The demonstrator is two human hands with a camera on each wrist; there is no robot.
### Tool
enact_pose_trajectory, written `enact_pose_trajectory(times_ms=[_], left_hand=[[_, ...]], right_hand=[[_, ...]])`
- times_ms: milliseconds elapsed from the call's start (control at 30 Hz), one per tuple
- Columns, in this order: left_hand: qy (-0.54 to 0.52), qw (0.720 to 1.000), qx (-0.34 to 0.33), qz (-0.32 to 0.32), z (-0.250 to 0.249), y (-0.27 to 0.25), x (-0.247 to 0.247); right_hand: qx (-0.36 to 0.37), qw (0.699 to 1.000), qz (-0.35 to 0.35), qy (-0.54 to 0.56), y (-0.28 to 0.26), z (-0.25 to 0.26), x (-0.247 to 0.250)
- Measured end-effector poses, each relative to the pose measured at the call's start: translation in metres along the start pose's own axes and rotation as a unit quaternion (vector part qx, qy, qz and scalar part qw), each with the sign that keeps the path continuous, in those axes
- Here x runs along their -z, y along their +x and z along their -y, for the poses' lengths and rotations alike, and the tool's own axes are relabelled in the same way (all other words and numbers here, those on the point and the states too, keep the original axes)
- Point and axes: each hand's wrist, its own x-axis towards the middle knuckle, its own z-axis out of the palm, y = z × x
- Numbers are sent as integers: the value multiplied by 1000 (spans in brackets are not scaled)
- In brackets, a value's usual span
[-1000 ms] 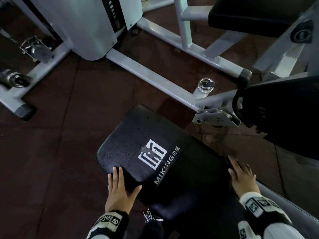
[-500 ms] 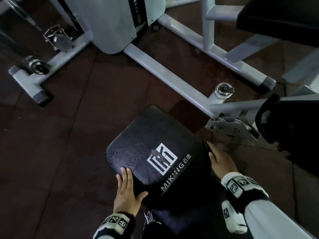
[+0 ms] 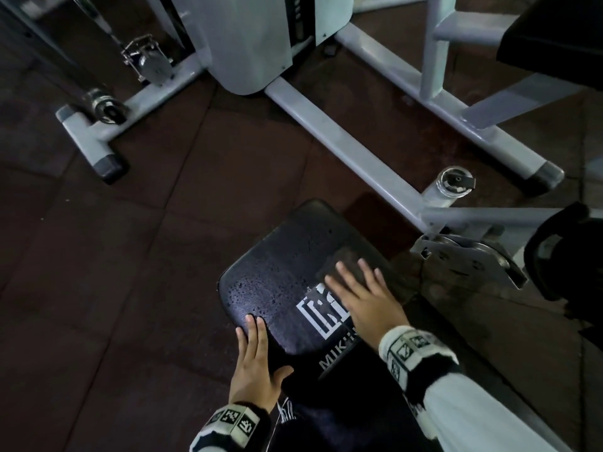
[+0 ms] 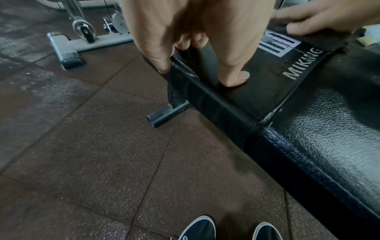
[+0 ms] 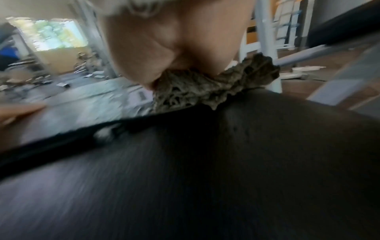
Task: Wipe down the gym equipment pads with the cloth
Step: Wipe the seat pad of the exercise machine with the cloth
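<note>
A black gym pad with a white logo and water droplets on it lies low in the head view. My left hand rests on its near left edge, fingers straight along the rim and thumb spread on top; the left wrist view shows the left hand and pad up close. My right hand lies flat, fingers spread, on a dark cloth over the logo. The cloth bunches under my right palm. The left wrist view also catches the cloth.
White machine frame bars and a weight-stack housing stand beyond the pad. A metal pivot plate and a black roller sit at the right, another black seat top right. Brown rubber floor tiles lie left; my shoes are below.
My right hand has moved from the pad's right edge leftward onto its top with the cloth under it. My left hand has stayed on the left edge.
</note>
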Motion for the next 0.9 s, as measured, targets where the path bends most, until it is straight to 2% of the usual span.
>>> enact_pose_trajectory(times_ms=[100, 233, 367, 500, 567, 633, 733, 833, 900], left_hand=[[0, 1000, 3, 1, -1, 0, 0], [-4, 1000, 1, 6, 0, 0, 0], [1, 1000, 4, 6, 0, 0, -1], [-4, 1000, -3, 0, -1, 0, -1], [7, 1000, -1, 3, 1, -1, -2], [9, 1000, -9, -10, 2, -1, -3], [19, 1000, -17, -12, 3, 0, -5], [36, 999, -27, -3, 3, 2, -6], [50, 998, -42, -22, 8, 2, -8]], right_hand=[[88, 995, 28, -43, -37, 5, -19], [85, 993, 41, -69, -96, -21, -39], [-30, 999, 23, 11, -108, -48, -34], [-203, 971, -23, 123, -59, -54, -15], [-231, 962, -32, 145, -26, -46, -1], [-207, 971, -33, 119, 0, -33, 10], [-118, 993, -11, 28, 11, -3, 14], [7, 999, 22, -34, -20, 17, -7], [56, 996, 41, -51, -54, 13, -20]])
